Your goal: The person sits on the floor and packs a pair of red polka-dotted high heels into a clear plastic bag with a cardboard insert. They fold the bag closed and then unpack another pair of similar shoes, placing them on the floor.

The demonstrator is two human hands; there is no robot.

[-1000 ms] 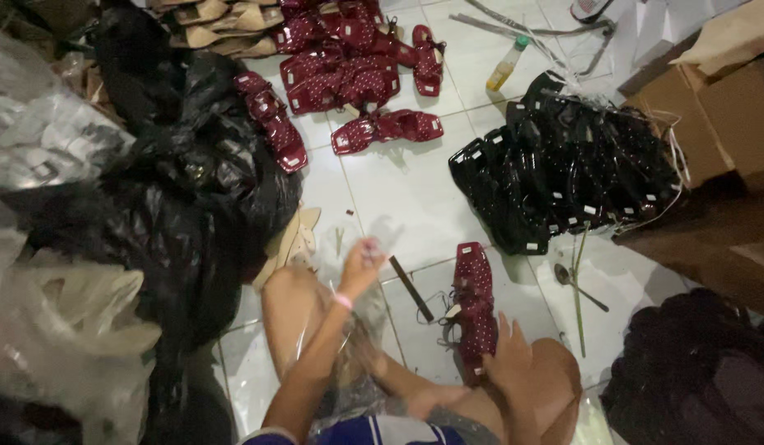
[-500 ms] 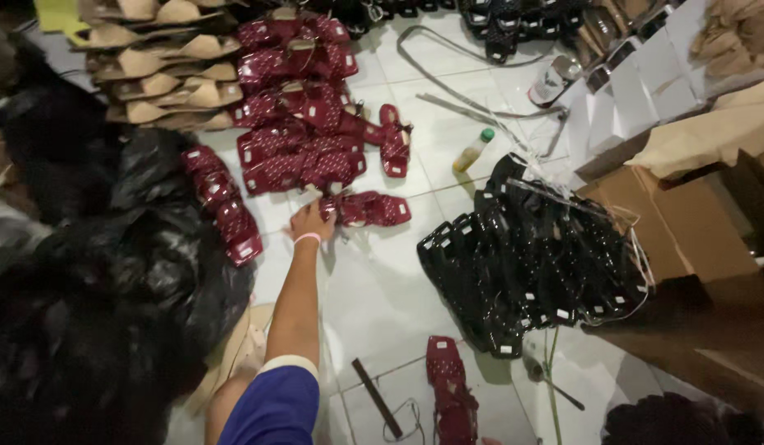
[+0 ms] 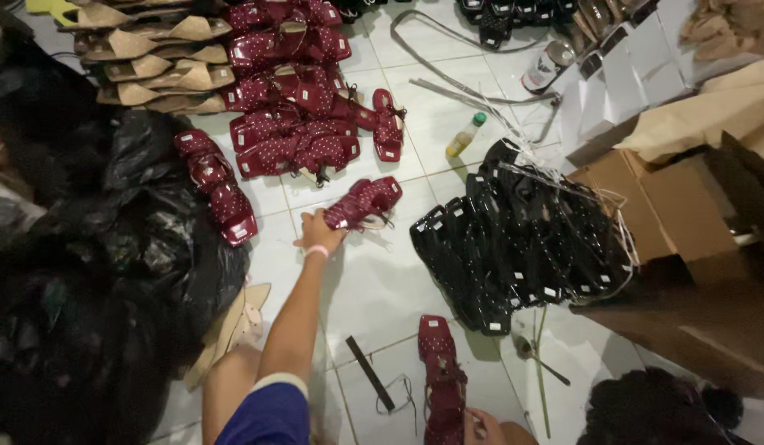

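Nearest, the right hand (image 3: 485, 426) rests on a maroon sandal (image 3: 442, 375) lying lengthwise toward the viewer; whether it grips is unclear. Beyond that sandal, the left hand (image 3: 320, 233) grasps a studded maroon sandal (image 3: 364, 202), its long axis slanting up-right. Farther off, the stacked maroon pile (image 3: 295, 107) looks largely sorted; these two remain loose.

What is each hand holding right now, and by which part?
Left hand grips a dark red studded sandal by its near end. Right hand touches another red sandal at its near end; whether it grips is unclear.
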